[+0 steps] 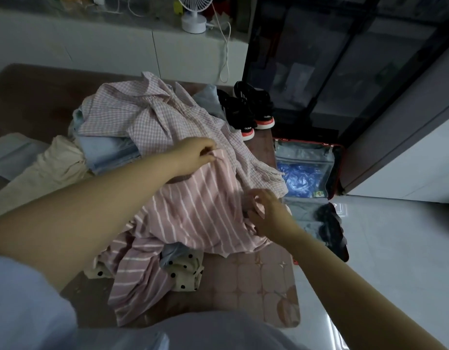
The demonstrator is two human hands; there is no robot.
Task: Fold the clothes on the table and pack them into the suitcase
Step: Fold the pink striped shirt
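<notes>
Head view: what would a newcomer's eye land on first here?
The pink garment with white stripes at centre, pinched near its top by the left hand and at its right side by the right hand. Behind it lies a pile topped by a pink-and-white checked shirt. To the right, on the floor, is an open red-edged suitcase, with a pair of black sneakers beyond it.

Soft matt cloth striped shirt (198,213) beside glossy smooth floor tiles (385,248) and crinkly blue plastic (300,176).
</notes>
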